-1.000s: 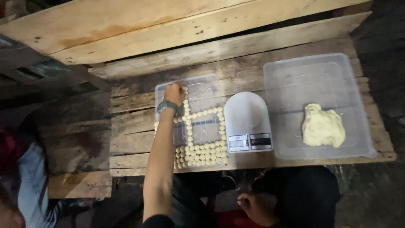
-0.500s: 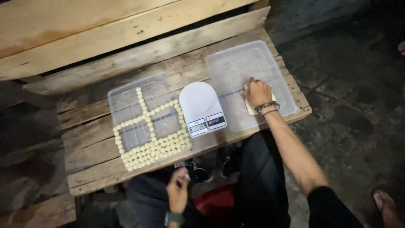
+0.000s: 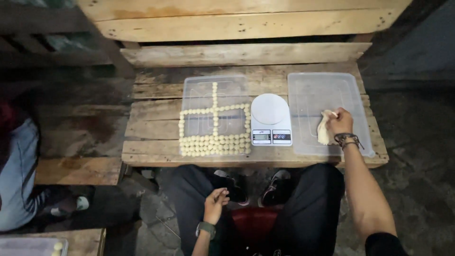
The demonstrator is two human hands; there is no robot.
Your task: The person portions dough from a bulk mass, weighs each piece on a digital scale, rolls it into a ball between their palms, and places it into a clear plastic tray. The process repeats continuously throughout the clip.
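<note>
While the person sat over it, the wooden counter (image 3: pixel 156 154) carried everything, and the white kitchen scale (image 3: pixel 270 119) at its middle serves as the landmark here. To the right of the scale lay a clear plastic tray lid (image 3: pixel 327 83), and to the left a second clear tray (image 3: pixel 199 87) bearing rows of small dough balls (image 3: pixel 215 144), packed thickest along the edge nearest the person. On the tray right of the scale, the right hand (image 3: pixel 340 122) had its fingers clamped on the pale lump of dough (image 3: pixel 324 130), lifting one end of it off the plastic. The left hand (image 3: pixel 215 205) rested well below the scale, in the lap, fingers loosely curled together; it may have pinched a small bit of dough, but the dim light left that unclear.

To pinch off a portion well, I judge the grip should sit near the lump's edge, so only a small piece tears away, with the rest left lying flat on the tray.

The scale's display was too small to read. A seated person in a blue sleeve (image 3: pixel 19 175), far left of the scale, was cut off by the frame, as was another tray at the bottom left corner.
</note>
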